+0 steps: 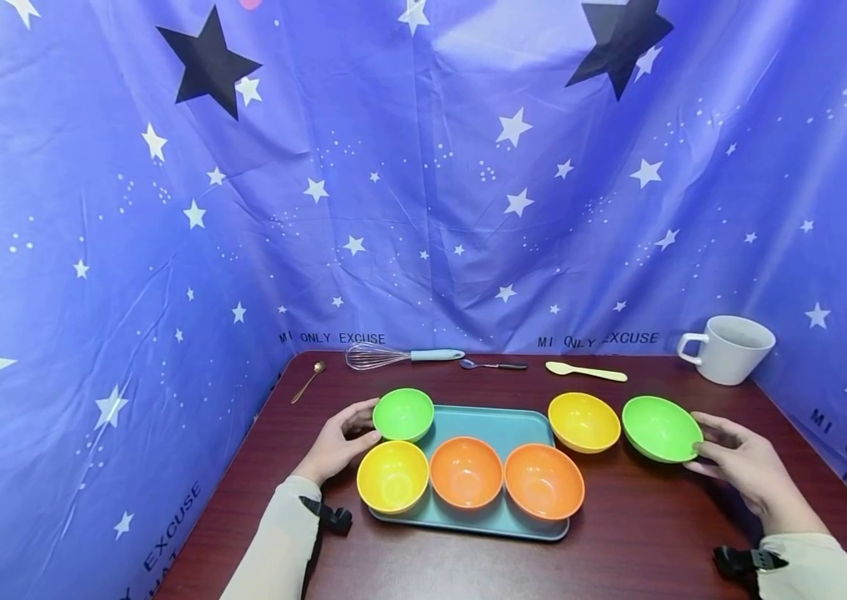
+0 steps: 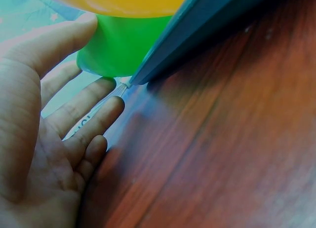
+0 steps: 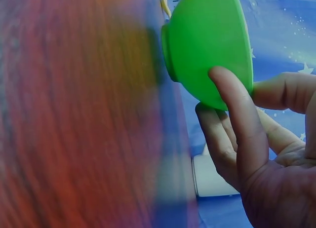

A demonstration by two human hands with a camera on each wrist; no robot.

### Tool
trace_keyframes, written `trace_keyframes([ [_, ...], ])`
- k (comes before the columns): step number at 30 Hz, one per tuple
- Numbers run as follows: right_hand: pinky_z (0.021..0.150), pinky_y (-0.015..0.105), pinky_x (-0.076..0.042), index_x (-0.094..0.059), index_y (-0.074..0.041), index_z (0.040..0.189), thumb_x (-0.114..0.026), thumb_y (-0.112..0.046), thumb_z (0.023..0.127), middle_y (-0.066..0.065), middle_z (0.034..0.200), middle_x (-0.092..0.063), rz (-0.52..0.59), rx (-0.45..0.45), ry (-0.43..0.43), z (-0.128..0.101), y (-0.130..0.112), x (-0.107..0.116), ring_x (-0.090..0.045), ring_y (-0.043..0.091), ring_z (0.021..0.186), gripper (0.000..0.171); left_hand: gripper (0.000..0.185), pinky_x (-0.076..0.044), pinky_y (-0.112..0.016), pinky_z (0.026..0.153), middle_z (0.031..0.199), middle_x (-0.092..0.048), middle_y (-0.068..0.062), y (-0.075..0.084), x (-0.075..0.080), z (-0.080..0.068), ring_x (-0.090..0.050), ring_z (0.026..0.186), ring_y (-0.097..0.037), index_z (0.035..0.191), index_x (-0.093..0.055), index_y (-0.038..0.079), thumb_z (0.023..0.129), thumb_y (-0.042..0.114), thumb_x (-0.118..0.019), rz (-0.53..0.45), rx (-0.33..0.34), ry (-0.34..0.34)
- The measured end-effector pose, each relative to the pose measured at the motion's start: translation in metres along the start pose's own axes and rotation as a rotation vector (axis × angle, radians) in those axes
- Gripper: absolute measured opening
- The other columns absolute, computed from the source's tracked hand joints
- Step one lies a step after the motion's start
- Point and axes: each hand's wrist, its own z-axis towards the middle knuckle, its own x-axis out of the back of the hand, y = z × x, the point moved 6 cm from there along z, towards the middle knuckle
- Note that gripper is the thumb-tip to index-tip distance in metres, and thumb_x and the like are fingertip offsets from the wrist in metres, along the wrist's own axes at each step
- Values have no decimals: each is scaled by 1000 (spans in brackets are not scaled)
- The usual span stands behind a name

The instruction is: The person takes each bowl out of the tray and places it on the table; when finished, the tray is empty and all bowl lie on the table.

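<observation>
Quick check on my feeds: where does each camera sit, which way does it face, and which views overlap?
Head: looks forward and down at the table, the teal tray and both hands.
Left wrist: low by the left hand, facing the left green bowl at the tray's corner.
Right wrist: beside the right hand, whose fingers hold the right green bowl; white mug behind.
Shared: head also shows both green bowls.

In the right wrist view the dark wooden tabletop [image 3: 74, 114] is blurred, and the white ceramic mug [image 3: 210, 178] is mostly hidden behind the right hand [image 3: 256, 154].
</observation>
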Motion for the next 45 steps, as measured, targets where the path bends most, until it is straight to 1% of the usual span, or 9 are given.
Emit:
trace_keyframes([
  [5,70,37,-62,-72,-29,118,-59,15,97,-11,105,-72,-3,-17,-13,0,2,-1,-74,11,87,50,59,-45,-56,104,128,-70,-6,0,-1,0,-63,118,-31,151,-56,19,96,20,-79,-5,-4,5],
  [10,71,37,-62,-73,-28,115,-60,12,98,-10,104,-70,9,-30,-2,0,2,-1,-74,10,87,45,60,-45,-57,104,128,-70,-7,0,-1,0,-63,118,-32,151,-56,18,96,18,-79,-15,0,11],
  [16,70,38,-62,-73,-28,113,-62,11,98,-12,103,-69,-14,-43,19,-2,1,0,-73,9,86,44,60,-45,-57,103,128,-70,-7,-1,-1,0,-63,118,-33,151,-56,17,95,18,-79,-16,-3,13],
  [20,70,38,-62,-72,-30,112,-63,10,98,-14,103,-69,-42,-60,21,-2,1,1,-72,9,85,44,59,-46,-56,103,128,-71,-6,-1,-1,0,-63,118,-32,151,-56,18,96,18,-79,-1,-6,10],
  [24,70,38,-62,-73,-31,111,-63,9,98,-14,102,-70,-45,-71,17,-2,2,2,-73,10,85,43,59,-46,-54,104,128,-71,-6,-1,-1,0,-63,118,-31,151,-56,18,96,19,-79,4,-11,9],
  [31,70,37,-62,-74,-30,110,-62,10,98,-14,103,-70,-31,-63,8,-2,2,3,-73,11,85,44,59,-46,-53,104,129,-70,-7,-1,-1,0,-63,118,-32,151,-56,17,96,19,-78,-2,-10,9],
  [38,70,37,-62,-75,-29,109,-61,12,98,-12,102,-71,-6,-61,2,-2,2,5,-74,11,85,45,59,-45,-55,104,129,-70,-6,0,-1,-1,-63,118,-31,151,-55,19,97,20,-78,-5,-4,1],
  [45,72,33,-62,-75,-31,106,-63,7,100,-13,102,-72,-33,-60,13,-3,-1,7,-73,5,89,40,59,-45,-55,105,130,-70,-6,0,-1,-2,-63,119,-31,152,-55,19,97,21,-78,-3,-10,-1],
])
